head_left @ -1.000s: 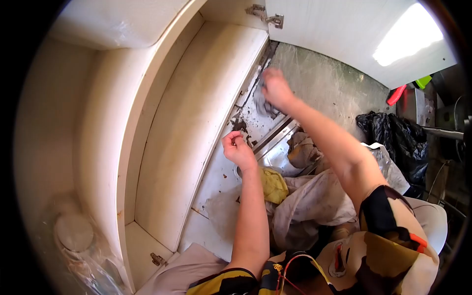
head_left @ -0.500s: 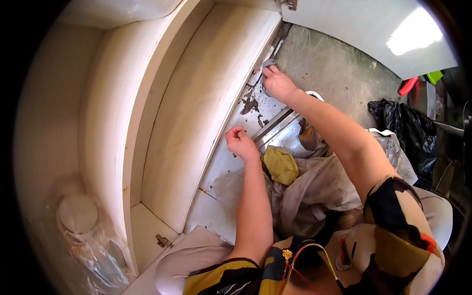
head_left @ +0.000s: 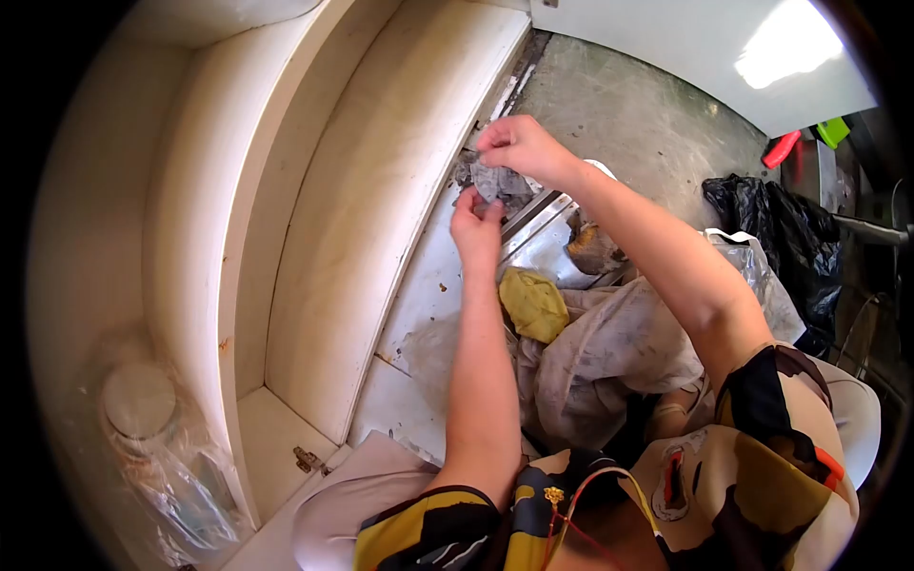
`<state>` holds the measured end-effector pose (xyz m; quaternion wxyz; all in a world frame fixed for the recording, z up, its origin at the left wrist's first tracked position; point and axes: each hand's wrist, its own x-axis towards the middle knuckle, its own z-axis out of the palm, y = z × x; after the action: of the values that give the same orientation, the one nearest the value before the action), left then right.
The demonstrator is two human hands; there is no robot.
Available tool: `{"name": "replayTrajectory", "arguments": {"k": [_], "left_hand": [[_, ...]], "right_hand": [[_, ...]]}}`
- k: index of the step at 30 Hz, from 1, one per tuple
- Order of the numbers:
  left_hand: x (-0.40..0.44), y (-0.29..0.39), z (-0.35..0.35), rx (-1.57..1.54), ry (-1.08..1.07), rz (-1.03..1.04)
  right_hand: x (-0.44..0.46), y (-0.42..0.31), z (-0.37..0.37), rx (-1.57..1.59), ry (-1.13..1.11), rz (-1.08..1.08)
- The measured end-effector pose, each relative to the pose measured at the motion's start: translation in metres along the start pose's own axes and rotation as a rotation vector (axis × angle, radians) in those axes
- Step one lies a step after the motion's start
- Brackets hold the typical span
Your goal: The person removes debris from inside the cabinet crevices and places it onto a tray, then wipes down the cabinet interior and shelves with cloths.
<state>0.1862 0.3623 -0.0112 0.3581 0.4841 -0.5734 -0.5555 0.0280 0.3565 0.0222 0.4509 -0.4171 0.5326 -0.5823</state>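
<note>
The person's 2 hands meet at 1 crumpled grey cloth, just beside the front edge of 1 white cabinet. The left hand pinches its near edge between thumb and fingers. The right hand curls its fingers at the far edge; whether they grip cannot be told. Nearby lies 1 yellow cloth; 1 black bag sits well apart, rightward.

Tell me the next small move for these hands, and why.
I'd probably bunch the grey cloth inward with both hands: the left hand is at its near edge, the right hand is over its far side, and dark debris lies beside it, so gathering inward may limit scattering.
</note>
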Motion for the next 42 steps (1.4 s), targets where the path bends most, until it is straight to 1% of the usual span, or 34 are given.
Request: {"name": "replayTrajectory", "arguments": {"k": [1,2,3,4,5,6,7,8,9,10,11,13,14,15,16,17,19,21,23,24,25,27,28,30,31,33,34,35,37,38,40,41,42], "left_hand": [[0.007,-0.002,-0.007,0.01,-0.123,-0.036],[0.011,-0.004,-0.01,-0.032,-0.038,0.048],[0.011,0.003,-0.013,-0.03,-0.043,0.05],[0.007,0.02,-0.015,0.172,0.119,0.171],[0.002,0.036,-0.016,0.373,0.282,0.291],[-0.003,0.049,-0.014,0.484,0.312,0.35],[-0.003,0.045,-0.015,0.485,0.312,0.35],[-0.003,0.039,-0.016,0.646,0.253,0.503],[-0.002,0.038,-0.017,0.805,0.192,0.656],[-0.007,0.036,-0.017,0.845,0.053,0.438],[-0.011,0.033,-0.016,0.844,0.056,0.438],[-0.016,0.029,-0.012,0.922,-0.02,0.263],[-0.017,0.026,-0.012,0.984,-0.044,0.222],[-0.016,0.019,-0.013,0.985,-0.045,0.22],[-0.014,0.012,-0.014,1.052,-0.102,0.136],[-0.01,0.006,-0.014,1.119,-0.16,0.056],[-0.005,0.001,-0.014,1.168,-0.173,0.068],[-0.004,0.002,-0.011,1.213,-0.182,0.069],[-0.003,0.013,-0.004,1.167,-0.203,-0.235],[-0.002,0.016,-0.003,1.119,-0.182,-0.268],[-0.002,0.015,-0.002,1.117,-0.182,-0.264],[-0.001,0.018,0.0,1.146,-0.103,-0.267],[-0.004,0.02,-0.001,1.145,-0.103,-0.26],[-0.012,0.023,-0.006,1.147,0.136,-0.124],[-0.015,0.021,-0.01,1.153,0.136,-0.122],[-0.02,0.012,-0.017,1.015,0.285,0.074],[-0.018,0.005,-0.021,0.949,0.277,0.139],[-0.018,-0.001,-0.021,0.95,0.277,0.135],[-0.018,-0.006,-0.016,0.762,0.397,0.225],[-0.017,-0.008,-0.014,0.761,0.401,0.224],[-0.012,-0.009,-0.008,0.612,0.449,0.159],[-0.01,-0.013,-0.004,0.611,0.452,0.16],[-0.008,-0.024,0.0,0.621,0.463,0.293]], "right_hand": [[0.0,-0.006,-0.003,0.0,0.006,0.002],[0.003,-0.013,-0.008,-0.017,-0.026,0.0],[0.006,-0.018,-0.013,-0.034,-0.059,-0.005],[0.009,-0.019,-0.017,-0.143,-0.037,-0.042],[0.008,-0.019,-0.02,-0.141,-0.033,-0.041],[0.005,-0.02,-0.022,-0.332,0.016,-0.049],[0.002,-0.021,-0.022,-0.522,0.062,-0.057],[-0.002,-0.02,-0.022,-0.521,0.061,-0.057],[-0.007,-0.016,-0.022,-0.788,0.044,-0.04],[-0.011,-0.012,-0.023,-1.057,0.027,-0.023],[-0.013,-0.008,-0.024,-1.058,0.026,-0.025],[-0.017,-0.006,-0.025,-1.213,0.026,0.049],[-0.018,-0.004,-0.026,-1.213,0.025,0.051],[-0.02,-0.003,-0.026,-1.338,-0.092,0.132],[-0.022,-0.003,-0.025,-1.459,-0.21,0.213],[-0.023,-0.003,-0.025,-1.456,-0.203,0.21],[-0.025,-0.001,-0.024,-1.483,-0.265,0.195],[-0.024,0.006,-0.015,-1.497,-0.274,0.195],[-0.023,0.014,-0.009,-1.512,-0.285,0.2],[-0.023,0.015,-0.006,-1.498,-0.289,0.18],[-0.023,0.015,-0.004,-1.485,-0.292,0.159],[-0.024,0.019,0.001,-1.463,-0.246,0.15],[-0.026,0.024,0.003,-1.397,-0.199,0.139],[-0.028,0.028,0.007,-1.263,-0.113,0.115],[-0.031,0.029,0.01,-1.257,-0.111,0.114],[-0.038,0.027,0.014,-1.087,0.032,0.096],[-0.039,0.025,0.016,-0.993,0.068,0.099],[-0.039,0.024,0.019,-0.992,0.066,0.101],[-0.035,0.023,0.025,-0.935,0.144,0.136],[-0.033,0.022,0.027,-0.936,0.141,0.133],[-0.028,0.024,0.029,-0.834,0.219,0.032],[-0.024,0.028,0.03,-0.835,0.218,0.028],[-0.021,0.038,0.031,-0.794,0.236,-0.008]]}}
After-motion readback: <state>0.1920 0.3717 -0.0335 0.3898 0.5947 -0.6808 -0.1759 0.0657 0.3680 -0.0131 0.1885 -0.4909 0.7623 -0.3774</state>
